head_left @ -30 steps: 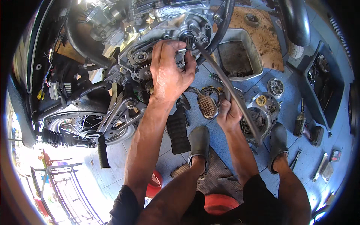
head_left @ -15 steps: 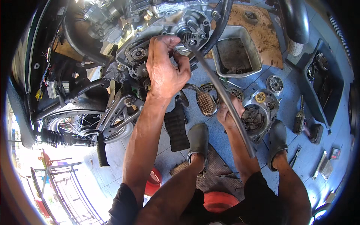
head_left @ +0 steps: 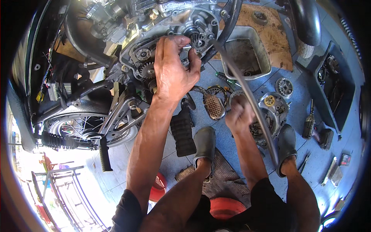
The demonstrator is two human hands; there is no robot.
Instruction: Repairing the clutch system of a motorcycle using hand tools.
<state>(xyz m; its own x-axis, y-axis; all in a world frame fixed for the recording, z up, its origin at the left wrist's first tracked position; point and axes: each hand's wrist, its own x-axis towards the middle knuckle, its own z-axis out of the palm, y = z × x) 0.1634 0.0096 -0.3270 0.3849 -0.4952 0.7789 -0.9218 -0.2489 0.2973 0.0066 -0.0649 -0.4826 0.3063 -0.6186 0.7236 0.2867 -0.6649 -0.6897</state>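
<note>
My left hand (head_left: pixel 176 71) is held up in front of the open engine case (head_left: pixel 170 27); its fingers are bent, with a gap between thumb and forefinger, and nothing shows between them. Close to its fingertips sits a small dark gear (head_left: pixel 197 40) on a shaft; a larger toothed gear (head_left: pixel 147 71) lies left of the wrist. A long grey rod (head_left: pixel 247 91) slants from beside the case down past my right hand (head_left: pixel 240 115). That hand is smeared by motion over the loose engine cover (head_left: pixel 272 112), and whether its fingers grip the rod is unclear.
A metal drain pan (head_left: pixel 266 71) stands on stained cardboard (head_left: pixel 276 34). Round clutch parts (head_left: pixel 284 87), a power tool (head_left: pixel 309 125) and a dark plastic panel (head_left: pixel 342 96) lie on the tiles to the right. A footpeg (head_left: pixel 183 135) juts out below my left hand.
The rod has swung right, its upper end moving away from the small gear. My left hand has shifted slightly right and its thumb and forefinger remain apart. My right hand has blurred.
</note>
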